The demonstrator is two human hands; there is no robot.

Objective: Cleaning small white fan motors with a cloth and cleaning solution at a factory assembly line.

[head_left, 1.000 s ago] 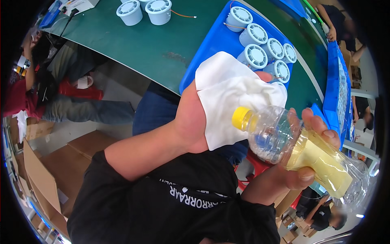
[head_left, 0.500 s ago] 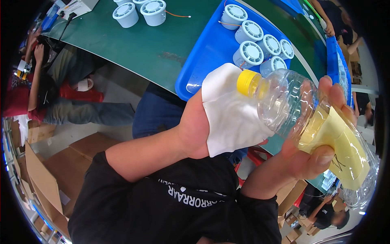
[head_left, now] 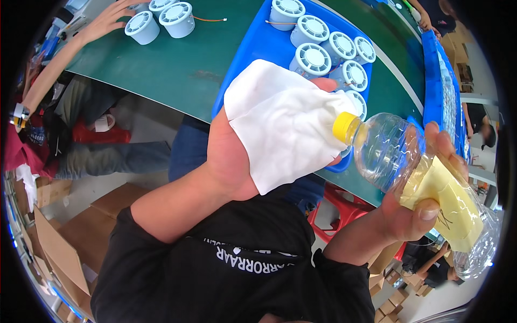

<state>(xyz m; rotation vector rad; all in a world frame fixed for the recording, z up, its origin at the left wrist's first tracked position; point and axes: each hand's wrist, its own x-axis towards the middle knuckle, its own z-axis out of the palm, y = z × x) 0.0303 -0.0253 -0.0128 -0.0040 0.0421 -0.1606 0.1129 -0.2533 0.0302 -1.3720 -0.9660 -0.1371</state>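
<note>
A white cloth (head_left: 280, 126) lies spread over my left hand (head_left: 229, 161), covering the palm and most of the fingers. Two fingertips poke out past its right side. My right hand (head_left: 401, 218) is wrapped around a clear plastic bottle (head_left: 385, 148) with a yellow note stuck on its side (head_left: 449, 207). The bottle is tilted, its yellow cap (head_left: 343, 127) pointing left at the cloth's right edge; I cannot tell whether they touch. Beyond the cloth, several pale blue round housings (head_left: 313, 59) with slotted tops and thin wires stand in a blue tray (head_left: 250, 46).
More pale blue housings (head_left: 177, 20) stand on the green table (head_left: 161, 70) at the far left, where a co-worker's hand (head_left: 107, 21) reaches in. Blue bins (head_left: 433, 81) line the right side. An open cardboard box (head_left: 59, 242) and a red stool (head_left: 344, 212) are below the table.
The bottle and its cap have shifted slightly right and down, while the cloth and left hand have moved left in view. A co-worker's hand has come in beside the housings at upper left.
</note>
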